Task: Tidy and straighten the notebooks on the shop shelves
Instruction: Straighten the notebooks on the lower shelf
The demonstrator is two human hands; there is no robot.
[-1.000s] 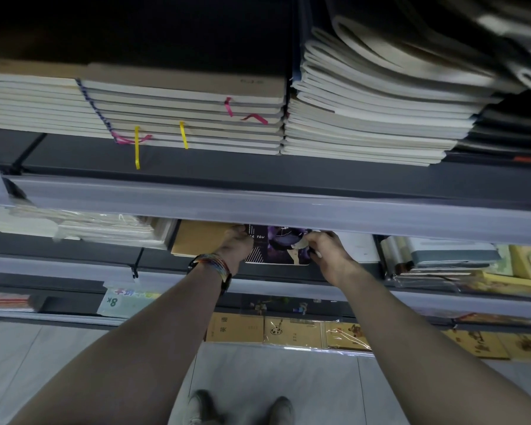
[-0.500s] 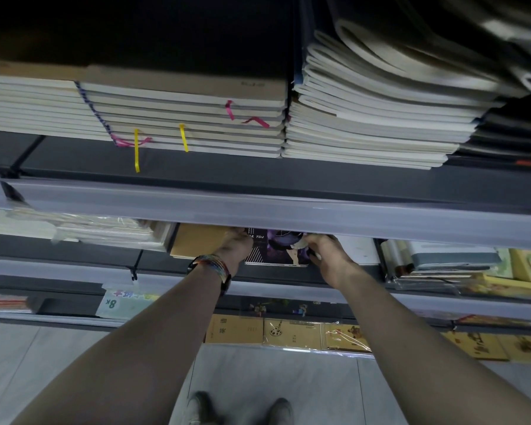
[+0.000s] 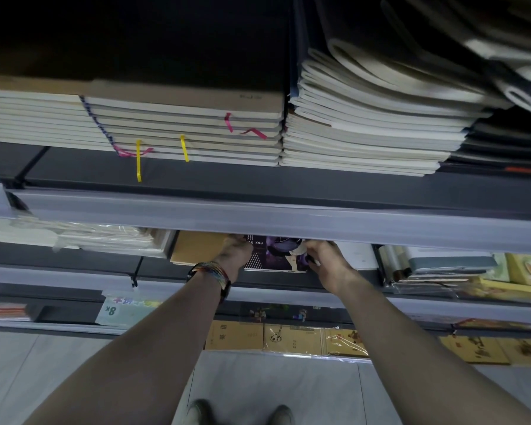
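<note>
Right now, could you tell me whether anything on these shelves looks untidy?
Yes: on the upper shelf, the right-hand stack of notebooks fans out with curled top covers, unlike the squared kraft-covered stack beside it.

- The purple notebook (image 3: 278,254) has a dark cover with white stripes at its left corner and pale lettering.
- The kraft notebook (image 3: 196,246) beside it is plain tan.
- The upper stack of notebooks (image 3: 184,130) shows cream page edges under a brown cover, with yellow and pink ribbons.
- The wristband (image 3: 213,271) is woven in rainbow colours.
- The shelf rail (image 3: 288,222) is pale translucent grey.
- The bottom-row notebooks (image 3: 292,337) are mustard yellow with dark motifs.
- The price tag (image 3: 117,309) is light green.
</note>
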